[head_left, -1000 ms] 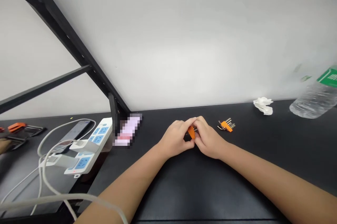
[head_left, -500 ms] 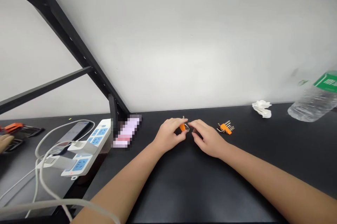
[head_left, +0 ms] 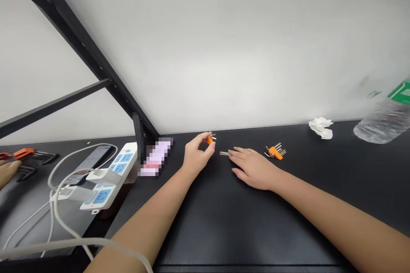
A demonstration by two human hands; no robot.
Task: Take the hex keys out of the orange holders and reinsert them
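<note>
Between the thumb and fingers of my left hand (head_left: 196, 153) is a small orange hex key holder (head_left: 210, 140), raised a little off the black table; short metal ends show at its top. My right hand (head_left: 253, 167) lies palm down on the table with its fingers stretched out. Several thin metal hex keys (head_left: 224, 153) lie side by side at its fingertips, their right ends hidden under the fingers. Just beyond that hand lies a second orange hex key holder (head_left: 276, 152) with several keys fanned out of it.
A crumpled white tissue (head_left: 321, 127) and a tilted clear plastic bottle (head_left: 381, 123) are at the back right. On the left are a pixelated flat object (head_left: 156, 157), a white power strip (head_left: 118, 170), cables, a phone (head_left: 91, 164), a black metal frame (head_left: 107, 83) and another person's hand (head_left: 8, 172) by orange-and-black tools.
My hands have moved apart. My left hand has shifted left and up with the orange holder, and my right hand has flattened onto the table beside hex keys that now show there.
</note>
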